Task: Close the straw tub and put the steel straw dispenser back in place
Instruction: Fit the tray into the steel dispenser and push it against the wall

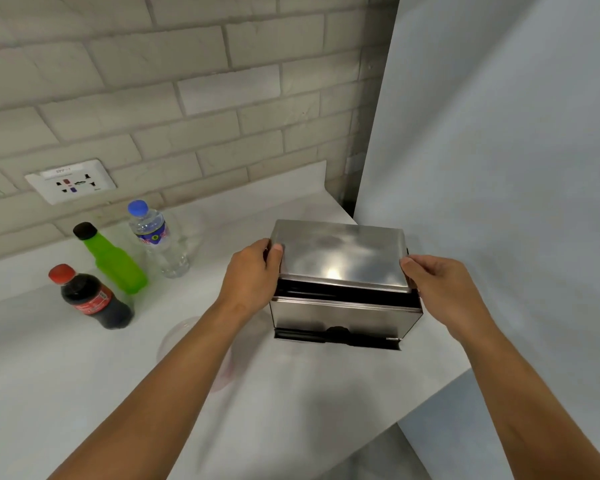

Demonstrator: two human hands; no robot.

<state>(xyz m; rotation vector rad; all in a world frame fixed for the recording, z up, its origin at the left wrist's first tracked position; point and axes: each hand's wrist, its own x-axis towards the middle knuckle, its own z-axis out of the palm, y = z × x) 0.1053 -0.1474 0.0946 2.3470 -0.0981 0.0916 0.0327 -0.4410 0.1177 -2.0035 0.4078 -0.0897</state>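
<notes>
Both hands grip the steel straw dispenser (pixel 340 282), one at each end. The left hand (pixel 253 275) wraps the left end, its thumb lying on the lid's edge and its fingers (pixel 264 244) curled out of sight behind the box. The right hand (pixel 440 285) presses against the right end, thumb on the lid's corner, fingers closed around the side. The dispenser stands at the right end of the white surface (pixel 291 393), near the corner where the brick wall (pixel 153 81) meets a plain pale panel (pixel 499 168). Its lid (pixel 340 254) sits slightly raised at the front, leaving a dark gap above the steel front face; a black slot runs along the bottom.

Three bottles stand well apart to the left: a cola bottle (pixel 90 299) with a red cap, a green bottle (pixel 113 259) with a black cap, and a clear water bottle (pixel 156 237) with a blue cap. A blurred clear plastic tub (pixel 194 355) lies on the surface partly under the left forearm. A socket plate (pixel 70 181) is set in the wall above the bottles.
</notes>
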